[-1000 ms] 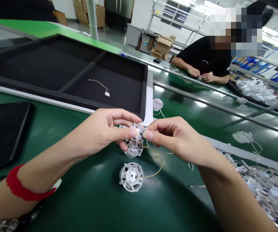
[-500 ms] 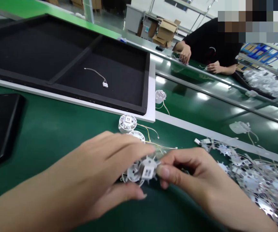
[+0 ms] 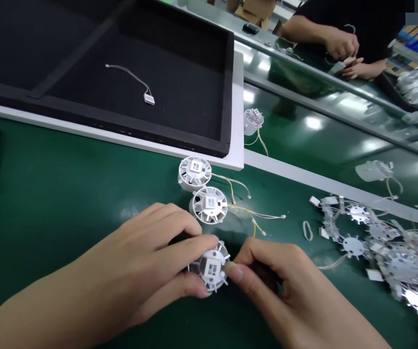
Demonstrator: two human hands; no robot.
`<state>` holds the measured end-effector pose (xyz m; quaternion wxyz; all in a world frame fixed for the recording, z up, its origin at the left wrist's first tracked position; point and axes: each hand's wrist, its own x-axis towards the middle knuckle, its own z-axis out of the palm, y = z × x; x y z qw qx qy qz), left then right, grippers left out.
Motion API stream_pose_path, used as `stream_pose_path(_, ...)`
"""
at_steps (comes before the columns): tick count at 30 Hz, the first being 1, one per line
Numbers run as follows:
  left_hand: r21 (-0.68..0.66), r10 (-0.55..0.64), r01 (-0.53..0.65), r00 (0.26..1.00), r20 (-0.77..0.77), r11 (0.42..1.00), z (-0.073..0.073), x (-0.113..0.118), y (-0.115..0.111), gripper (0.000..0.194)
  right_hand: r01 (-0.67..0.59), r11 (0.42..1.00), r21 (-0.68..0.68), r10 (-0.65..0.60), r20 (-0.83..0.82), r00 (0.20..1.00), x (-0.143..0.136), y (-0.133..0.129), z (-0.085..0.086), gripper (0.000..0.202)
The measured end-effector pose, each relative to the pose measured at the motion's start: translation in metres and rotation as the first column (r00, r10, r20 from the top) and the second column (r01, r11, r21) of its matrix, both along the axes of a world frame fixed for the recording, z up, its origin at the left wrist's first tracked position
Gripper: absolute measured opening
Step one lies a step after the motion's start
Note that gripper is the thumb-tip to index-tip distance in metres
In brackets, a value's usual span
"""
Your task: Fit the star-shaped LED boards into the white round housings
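Between my hands is a round white plastic housing (image 3: 195, 266), gripped at its left side by the thumb and fingers of my left hand (image 3: 158, 264). On top of it lies a star-shaped metal plate (image 3: 214, 255) carrying a white block with a printed code. My right hand (image 3: 267, 281) pinches the plate's right edge between thumb and forefinger. Just beyond stand two similar assembled housings, a nearer one (image 3: 209, 205) and a farther one (image 3: 195, 172), each with thin wires trailing right. My fingers partly hide the held housing.
A black tray with a white border (image 3: 238, 111) takes up the back left, with a small wired block (image 3: 149, 99) in it. Star-shaped plates and wires (image 3: 398, 261) are heaped at right. Two housings stand on the conveyor. Across it, a co-worker's hands (image 3: 343, 46) handle a part.
The plate, tilted and above the housing before, now lies on it. My left fingers have closed in around the housing. The view has shifted closer, and the co-worker's hands have come together.
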<state>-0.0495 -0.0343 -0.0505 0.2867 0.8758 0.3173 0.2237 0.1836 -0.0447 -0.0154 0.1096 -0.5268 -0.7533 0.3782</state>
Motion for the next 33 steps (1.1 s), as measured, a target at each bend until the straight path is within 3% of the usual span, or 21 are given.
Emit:
stream_pose_path(5,-0.128,0.054,-0.057,0.998,-0.027,0.99,0.001,0.002,-0.004,0.029,0.0,1.0,-0.004,0.0,0.0,1.0,0.001,-0.002,-0.003,0.029)
stream_pose_path(18,-0.175,0.094,-0.094,0.996,-0.01,0.98,-0.003,0.001,-0.001,0.032,-0.039,0.999,0.034,0.037,0.034,0.999,0.002,-0.003,-0.006,0.029)
stream_pose_path(26,-0.216,0.095,-0.101,0.995,-0.036,0.971,0.002,-0.001,-0.002,0.037,-0.052,0.997,-0.048,0.058,0.128,0.99,0.001,-0.002,-0.003,0.031)
stream_pose_path(30,-0.269,0.093,-0.105,0.994,-0.059,0.957,0.001,-0.002,-0.005,0.049,-0.07,0.997,0.032,0.067,0.103,0.992,0.006,0.0,0.0,0.024)
stream_pose_path(33,-0.206,0.072,-0.081,0.996,-0.055,0.975,-0.001,-0.001,-0.007,0.058,-0.14,0.976,0.168,0.125,0.096,0.987,0.012,-0.002,0.003,0.01)
